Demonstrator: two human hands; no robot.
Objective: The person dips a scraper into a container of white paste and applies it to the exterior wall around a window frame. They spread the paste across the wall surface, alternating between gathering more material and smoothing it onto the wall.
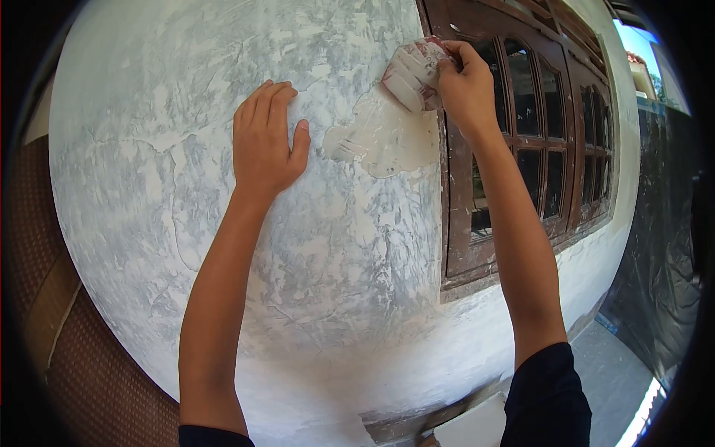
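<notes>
My right hand (471, 88) pinches the edge of a reddish putty spreader (412, 74) smeared with whitish putty. The spreader lies against the wall (328, 253), close to the side of the window frame. Just below it is a beige patch of putty (391, 141) that looks wet and reaches to the frame. Left of this patch, my left hand (266, 138) rests on the wall, palm toward it, with the thumb apart and nothing held. Uneven white and grey smears cover the wall surface.
A brown wooden window (525, 97) with glass panes borders the work area on the right. Farther right hangs dark sheeting (655, 223). Brown woven panelling (97, 372) stands at the lower left. A pale flat piece (473, 425) lies at the wall's foot.
</notes>
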